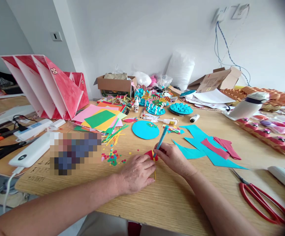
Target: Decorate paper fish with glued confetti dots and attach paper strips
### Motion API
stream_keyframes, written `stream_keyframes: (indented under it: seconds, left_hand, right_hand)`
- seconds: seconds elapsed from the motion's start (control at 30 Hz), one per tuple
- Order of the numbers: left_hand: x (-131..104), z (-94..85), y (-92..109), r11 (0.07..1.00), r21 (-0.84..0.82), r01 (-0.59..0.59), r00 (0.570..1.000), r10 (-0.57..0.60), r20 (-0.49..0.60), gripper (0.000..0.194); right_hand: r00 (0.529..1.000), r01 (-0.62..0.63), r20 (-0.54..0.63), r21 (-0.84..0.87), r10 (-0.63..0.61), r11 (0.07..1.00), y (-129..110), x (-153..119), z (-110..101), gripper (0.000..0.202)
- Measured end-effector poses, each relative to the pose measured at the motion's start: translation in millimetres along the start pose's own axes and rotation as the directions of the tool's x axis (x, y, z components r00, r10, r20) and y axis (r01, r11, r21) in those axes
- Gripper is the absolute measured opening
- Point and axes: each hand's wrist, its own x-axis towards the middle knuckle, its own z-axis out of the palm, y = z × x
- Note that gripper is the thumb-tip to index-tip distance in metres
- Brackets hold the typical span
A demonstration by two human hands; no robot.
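Note:
My right hand (170, 159) is closed around a light blue pen (161, 139), its lower end on a small red paper piece (148, 152) with yellow on it. My left hand (138, 172) lies flat, its fingers stretched over the near edge of that red piece and pressing it to the table. A thin yellow paper strip (155, 175) pokes out by the left fingertips. Just beyond the hands is a blue paper disc (144, 130) with a small dotted green piece (152, 125) on it. Paper dots (113, 158) in several colours are scattered left of my left hand.
Red-handled scissors (260, 200) lie at the right, near blue paper offcuts (204, 147). Coloured sheets (100, 118) and narrow strips (116, 134) are at the left. Behind stand a glue bottle (136, 105) and blue decorated discs (181, 108). A white power bank (32, 150) sits far left.

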Motion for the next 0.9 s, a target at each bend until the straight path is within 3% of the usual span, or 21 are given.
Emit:
stream_keyframes:
  seconds: [0.23,0.9]
  left_hand:
    - [0.3,-0.6,0.3,1.000,-0.001,0.006,1.000,-0.006,-0.006,0.026]
    - [-0.5,-0.7,1.5,1.000,0.021,0.018,0.999,-0.018,0.036,0.028]
  right_hand:
    - [1.000,0.029,-0.001,0.011,-0.029,1.000,3.7,-0.8,3.6,0.017]
    - [0.998,-0.051,-0.037,-0.056,0.049,0.997,4.9,7.0,5.2,0.018]
